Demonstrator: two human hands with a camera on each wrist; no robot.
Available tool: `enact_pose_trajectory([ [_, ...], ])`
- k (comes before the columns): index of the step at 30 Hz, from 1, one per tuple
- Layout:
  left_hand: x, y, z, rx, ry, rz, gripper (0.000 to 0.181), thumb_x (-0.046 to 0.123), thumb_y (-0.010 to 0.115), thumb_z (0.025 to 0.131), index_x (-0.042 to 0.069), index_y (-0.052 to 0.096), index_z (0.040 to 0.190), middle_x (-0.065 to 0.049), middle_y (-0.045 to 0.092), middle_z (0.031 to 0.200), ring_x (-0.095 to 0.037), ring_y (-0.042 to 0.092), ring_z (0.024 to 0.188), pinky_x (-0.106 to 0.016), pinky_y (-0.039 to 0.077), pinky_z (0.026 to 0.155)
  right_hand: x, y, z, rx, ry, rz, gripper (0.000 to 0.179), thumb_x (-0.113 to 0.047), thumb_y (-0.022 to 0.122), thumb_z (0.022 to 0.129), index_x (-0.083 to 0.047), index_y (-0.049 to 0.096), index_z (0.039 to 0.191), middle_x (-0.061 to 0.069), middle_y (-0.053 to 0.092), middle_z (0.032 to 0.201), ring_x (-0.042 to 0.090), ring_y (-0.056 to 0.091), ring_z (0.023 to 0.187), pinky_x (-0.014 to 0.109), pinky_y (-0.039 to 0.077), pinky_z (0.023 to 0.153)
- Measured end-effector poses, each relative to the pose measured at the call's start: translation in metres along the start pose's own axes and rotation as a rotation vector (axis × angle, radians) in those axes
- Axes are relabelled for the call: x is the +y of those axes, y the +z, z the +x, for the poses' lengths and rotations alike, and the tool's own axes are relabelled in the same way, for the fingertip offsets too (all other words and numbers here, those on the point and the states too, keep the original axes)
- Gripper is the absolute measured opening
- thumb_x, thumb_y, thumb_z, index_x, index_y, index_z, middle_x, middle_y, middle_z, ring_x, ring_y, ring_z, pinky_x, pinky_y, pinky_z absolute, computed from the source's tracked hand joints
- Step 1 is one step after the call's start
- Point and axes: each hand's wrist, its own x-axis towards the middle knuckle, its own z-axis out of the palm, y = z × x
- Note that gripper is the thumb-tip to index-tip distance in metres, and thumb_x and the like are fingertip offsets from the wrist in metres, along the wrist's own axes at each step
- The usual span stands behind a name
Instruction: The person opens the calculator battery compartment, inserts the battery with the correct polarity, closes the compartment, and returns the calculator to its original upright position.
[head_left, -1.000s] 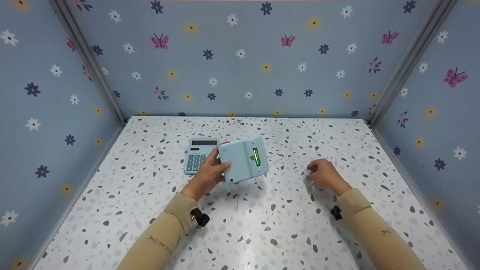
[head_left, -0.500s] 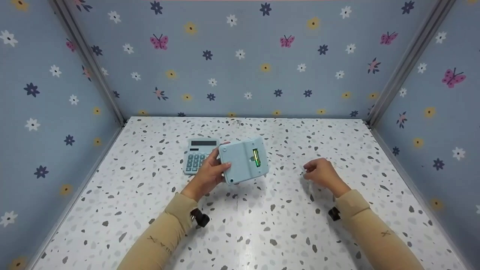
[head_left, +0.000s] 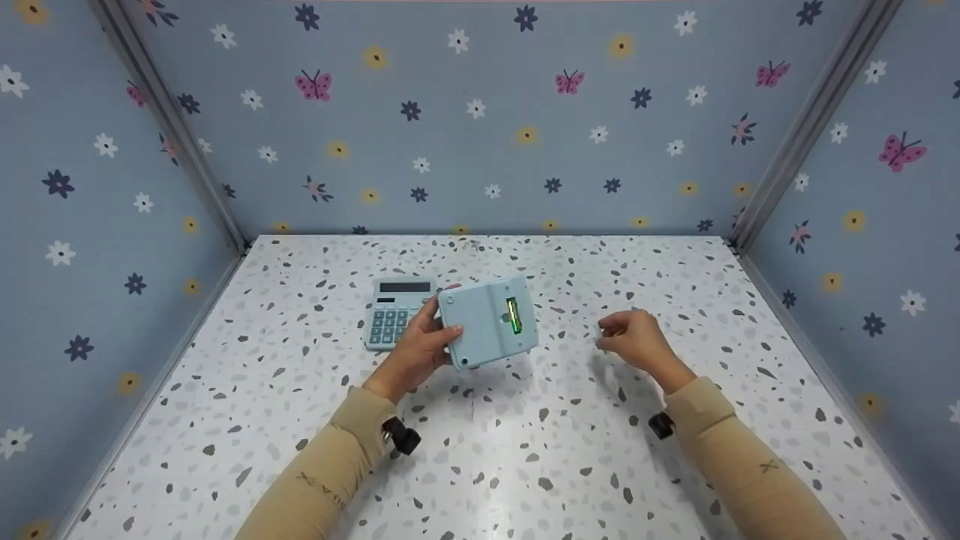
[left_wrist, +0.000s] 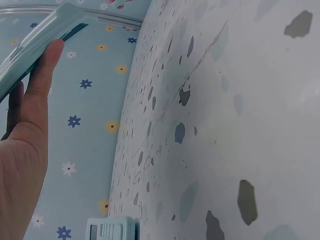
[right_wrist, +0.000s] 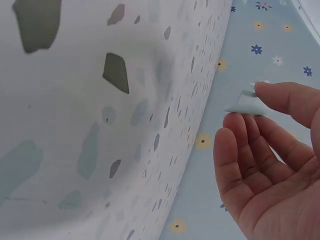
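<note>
My left hand (head_left: 414, 351) grips a light blue calculator (head_left: 476, 326) by its left side, thumb on its back. That back faces me, raised off the table and slightly tilted. In its uncovered battery slot lies a green-and-gold battery (head_left: 514, 316). To the right, apart from the calculator, my right hand (head_left: 639, 342) pinches a small pale blue battery cover (right_wrist: 248, 104) between thumb and fingers. The cover is mostly hidden by the fingers in the head view. Behind the left hand, a second light blue calculator (head_left: 388, 319) lies keys up, partly covered by that hand.
The speckled white table (head_left: 525, 465) spreads under both arms. Blue flowered panels (head_left: 480, 150) enclose its back and both sides, with metal posts at the rear corners.
My right hand has shifted a little left and slightly away from me, nearer the held calculator, still pinching the cover. The left hand and its calculator have stayed nearly still.
</note>
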Motion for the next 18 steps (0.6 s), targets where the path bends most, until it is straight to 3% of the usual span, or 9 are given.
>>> enact_pose_trajectory([
  [6,0.000,0.001,0.001,-0.008,0.010,0.007,0.079,0.007,0.059,0.109,0.020,0.018,0.175,-0.019,0.043,0.168,-0.033,0.062,0.136,-0.056,0.063,0.100,-0.005,0.002,-0.001,0.023,-0.007,0.041,0.040,-0.007,0.079,0.093,0.011,0.073,0.129,0.024,0.078,0.115,0.030,0.074,0.103,0.034,0.061,0.084],
  [18,-0.001,0.002,0.001,-0.018,0.026,-0.006,0.078,0.007,0.058,0.110,0.020,0.018,0.175,-0.018,0.048,0.163,-0.031,0.067,0.129,-0.054,0.065,0.096,-0.018,0.006,-0.003,0.047,-0.047,0.128,0.038,-0.001,0.076,0.094,0.012,0.072,0.129,0.024,0.077,0.110,0.013,0.071,0.086,0.024,0.061,0.074],
])
